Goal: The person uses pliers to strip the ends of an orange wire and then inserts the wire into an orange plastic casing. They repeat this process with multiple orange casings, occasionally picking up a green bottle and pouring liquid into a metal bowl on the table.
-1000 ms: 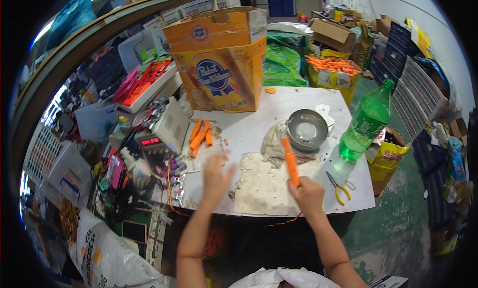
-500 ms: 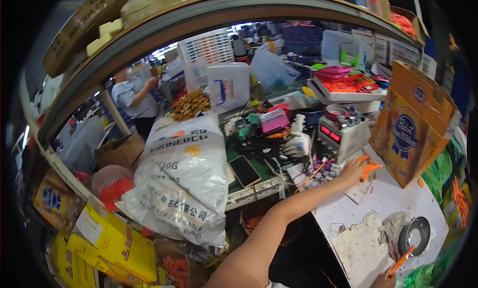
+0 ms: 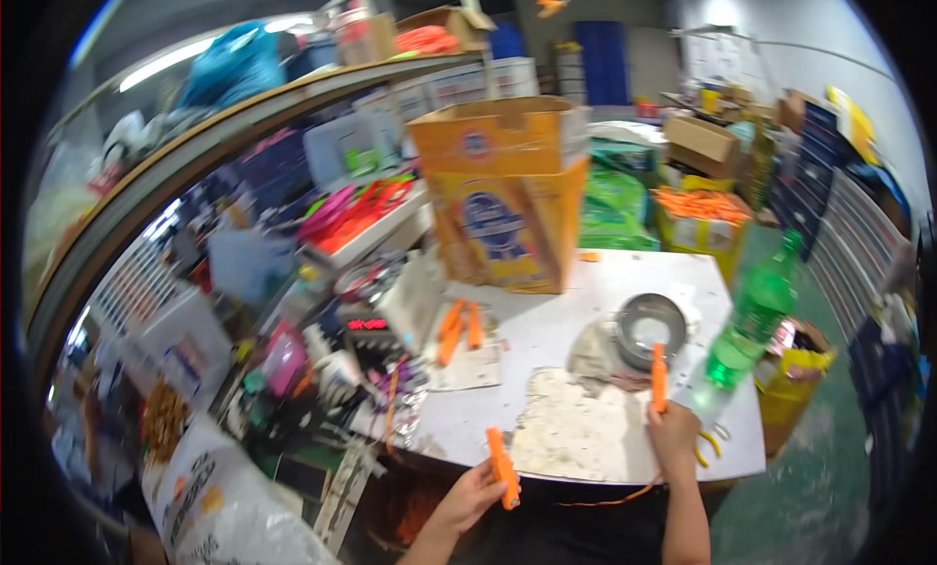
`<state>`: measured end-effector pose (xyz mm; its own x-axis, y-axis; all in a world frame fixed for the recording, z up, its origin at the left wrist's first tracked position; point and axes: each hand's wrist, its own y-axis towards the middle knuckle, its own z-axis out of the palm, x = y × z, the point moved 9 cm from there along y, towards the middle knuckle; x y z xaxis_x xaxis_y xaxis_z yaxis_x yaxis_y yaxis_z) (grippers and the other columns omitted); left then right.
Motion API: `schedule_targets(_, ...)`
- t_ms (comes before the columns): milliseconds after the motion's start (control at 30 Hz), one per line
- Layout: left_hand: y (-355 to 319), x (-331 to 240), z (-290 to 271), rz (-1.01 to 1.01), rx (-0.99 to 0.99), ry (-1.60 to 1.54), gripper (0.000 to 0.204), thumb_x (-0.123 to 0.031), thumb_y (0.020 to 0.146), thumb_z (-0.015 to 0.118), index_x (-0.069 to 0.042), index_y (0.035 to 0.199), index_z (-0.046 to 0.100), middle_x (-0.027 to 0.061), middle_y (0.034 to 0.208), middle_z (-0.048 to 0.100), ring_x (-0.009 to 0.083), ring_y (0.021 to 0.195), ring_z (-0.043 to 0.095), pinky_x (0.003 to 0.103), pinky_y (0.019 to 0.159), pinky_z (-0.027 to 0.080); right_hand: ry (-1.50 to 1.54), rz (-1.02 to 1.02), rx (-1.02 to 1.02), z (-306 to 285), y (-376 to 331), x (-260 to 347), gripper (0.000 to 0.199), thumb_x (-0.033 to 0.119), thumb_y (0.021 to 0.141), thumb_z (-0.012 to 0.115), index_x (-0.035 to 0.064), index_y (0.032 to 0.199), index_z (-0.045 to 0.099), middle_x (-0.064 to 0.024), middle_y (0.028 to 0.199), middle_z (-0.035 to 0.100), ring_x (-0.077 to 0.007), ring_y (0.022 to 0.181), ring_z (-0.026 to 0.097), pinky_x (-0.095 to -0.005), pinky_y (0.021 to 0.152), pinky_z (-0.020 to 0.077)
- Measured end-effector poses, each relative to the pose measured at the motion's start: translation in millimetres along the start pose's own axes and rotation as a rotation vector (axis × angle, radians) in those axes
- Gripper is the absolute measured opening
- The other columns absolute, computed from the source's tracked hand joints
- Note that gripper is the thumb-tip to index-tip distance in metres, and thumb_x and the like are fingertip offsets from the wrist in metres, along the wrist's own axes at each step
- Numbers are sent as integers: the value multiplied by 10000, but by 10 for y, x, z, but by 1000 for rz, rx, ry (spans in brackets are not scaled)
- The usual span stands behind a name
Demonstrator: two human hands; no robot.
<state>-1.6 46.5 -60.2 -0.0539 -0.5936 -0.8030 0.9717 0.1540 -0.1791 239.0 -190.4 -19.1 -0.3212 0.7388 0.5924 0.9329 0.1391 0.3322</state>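
My left hand (image 3: 472, 495) is closed around a long orange plastic piece (image 3: 501, 467) at the table's front edge. My right hand (image 3: 673, 436) grips a slim upright orange piece (image 3: 660, 378), whose exact kind the blur hides. Its upper end overlaps the near rim of a round metal bowl (image 3: 651, 331) in this view; I cannot tell if they touch. A thin orange cord (image 3: 610, 501) runs near my right wrist. Several more orange plastic pieces (image 3: 450, 333) lie on the table beside the device with a red display (image 3: 368, 325).
A tall orange carton (image 3: 503, 199) stands at the table's back. Right of the bowl are a green bottle (image 3: 756, 311) and yellow-handled pliers (image 3: 710, 451). A stained pale sheet (image 3: 576, 428) covers the front middle. Clutter and a white sack (image 3: 220, 497) fill the left.
The view has swung right. My left hand has come back from the orange pieces beside the device, bringing one toward me. My right hand, still holding its orange piece, now shows fully.
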Motion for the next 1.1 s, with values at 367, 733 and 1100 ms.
schedule_targets(367, 213, 590, 884, -60, 163, -102, 419, -9, 811, 651, -15, 1187, 467, 117, 1024, 599, 192, 941, 602, 320, 853, 479, -115, -29, -63, -77, -50, -166, 343, 368, 779, 596, 49, 666, 649, -153, 577, 602, -332, 520, 595, -429, 531, 460)
schedule_targets(733, 183, 592, 831, -49, 81, -40, 448, -3, 782, 667, -20, 1183, 468, 133, 995, 605, 225, 924, 605, 355, 834, 486, -98, -37, -69, -64, -1, -158, 336, 350, 772, 608, 41, 641, 635, -150, 571, 600, -332, 510, 591, -434, 527, 452)
schedule_targets(1100, 87, 529, 725, -68, 90, -17, 512, -38, 771, 690, -28, 1220, 443, 97, 1027, 584, 185, 951, 595, 330, 857, 489, 726, 189, 276, 250, -165, -27, 302, 278, 883, 559, 19, 765, 659, -1, 528, 495, -88, 426, 433, -251, 430, 325)
